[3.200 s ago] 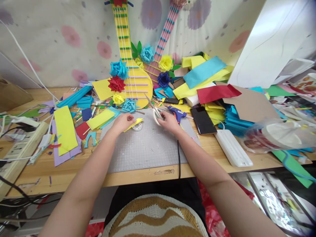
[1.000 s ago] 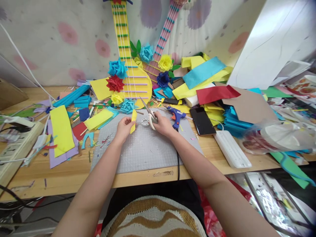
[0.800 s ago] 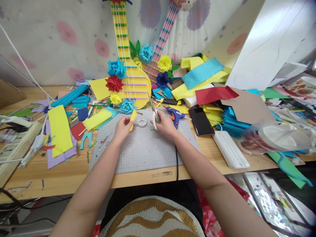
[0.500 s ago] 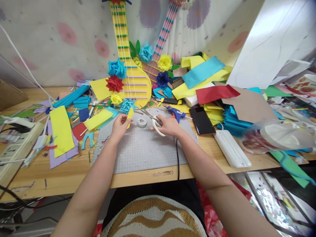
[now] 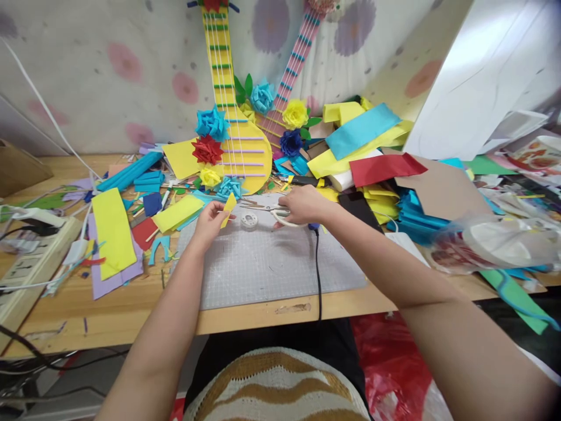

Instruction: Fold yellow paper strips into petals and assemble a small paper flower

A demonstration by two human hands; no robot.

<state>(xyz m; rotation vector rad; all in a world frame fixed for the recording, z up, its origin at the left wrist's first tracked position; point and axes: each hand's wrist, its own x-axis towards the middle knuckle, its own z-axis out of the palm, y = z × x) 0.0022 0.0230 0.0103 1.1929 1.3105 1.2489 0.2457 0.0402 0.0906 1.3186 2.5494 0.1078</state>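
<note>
My left hand (image 5: pixel 210 221) pinches a small yellow paper piece (image 5: pixel 228 207) above the left side of the grey cutting mat (image 5: pixel 263 269). My right hand (image 5: pixel 303 204) is closed at the white handles of the scissors (image 5: pixel 267 209), low over the mat. The blades point left, nearly level. Between the hands lies a small round silver-white disc (image 5: pixel 249 220). Under my right wrist, the blue glue gun (image 5: pixel 314 226) is mostly hidden, and its black cord runs over the near table edge.
A yellow paper guitar (image 5: pixel 248 152) with paper flowers leans at the back, beside a pink one (image 5: pixel 291 76). Coloured paper sheets (image 5: pixel 363 131) heap at the right. A power strip (image 5: pixel 30 263) stands left. My right forearm partly covers a phone (image 5: pixel 359 209).
My right hand has moved slightly up and right, turning over the scissors, which now lie flatter. The right forearm now covers much of the glue gun and phone. My left hand keeps the yellow piece.
</note>
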